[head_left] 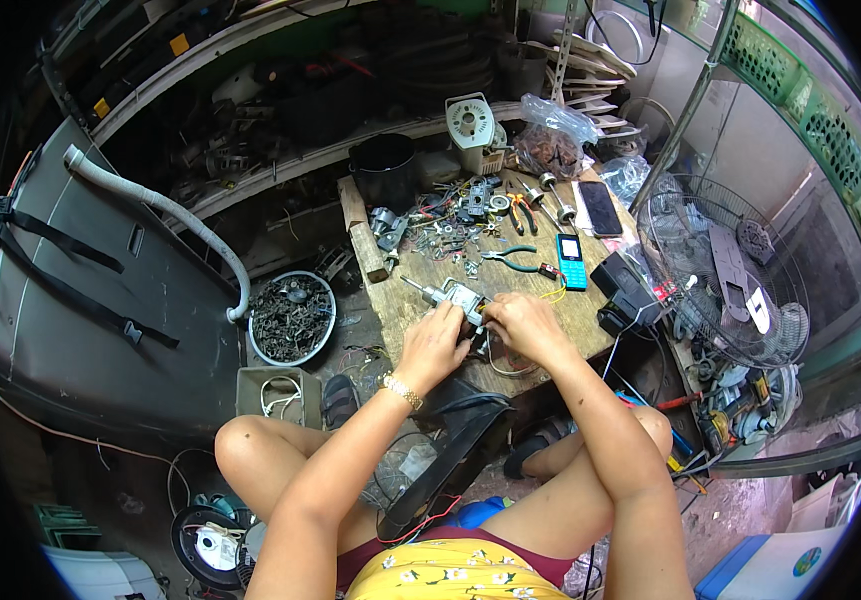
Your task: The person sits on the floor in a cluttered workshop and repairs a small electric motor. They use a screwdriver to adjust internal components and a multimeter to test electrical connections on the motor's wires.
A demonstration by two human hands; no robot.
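A small metal fan motor with a thin shaft lies over the near part of the wooden workbench. My left hand is closed around its near left side, a gold watch on the wrist. At the motor's right end, my right hand has its fingers pinched together; whatever they grip is hidden behind them. Yellow and red wires run from beside that hand toward the back right. Just beyond the motor lie pliers with dark green handles and a turquoise keypad phone.
Orange-handled pliers, screws and motor parts cover the bench's far side. A black smartphone lies at the back right, near a wire fan guard. On the left, a basin of dark scraps stands by a large grey case.
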